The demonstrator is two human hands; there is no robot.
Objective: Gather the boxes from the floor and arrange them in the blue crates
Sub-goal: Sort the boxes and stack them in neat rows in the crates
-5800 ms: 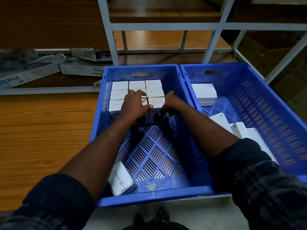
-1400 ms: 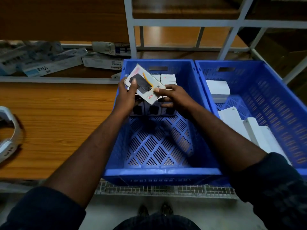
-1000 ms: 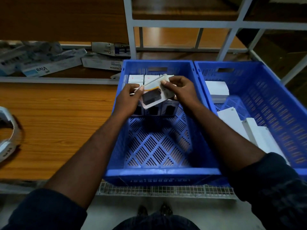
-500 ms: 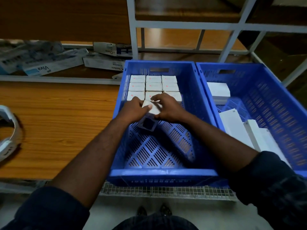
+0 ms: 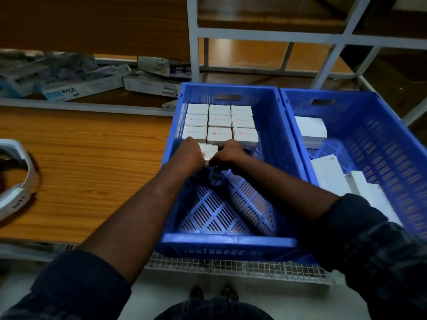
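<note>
Left hand [image 5: 188, 155] and right hand [image 5: 227, 153] are pinching tenth box [image 5: 208, 150] against nine boxes [image 5: 219, 122] standing three-by-three in left crate [image 5: 227, 243]; right crate [image 5: 392, 144] is holding at least four white boxes [image 5: 328, 173].

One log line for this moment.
step: placing | left hand, right hand: gripping small box | left crate: box block at far end | right crate: loose boxes

The left crate [image 5: 228, 244] has bare floor at its near half, while packed boxes [image 5: 219, 122] block the far end
</note>
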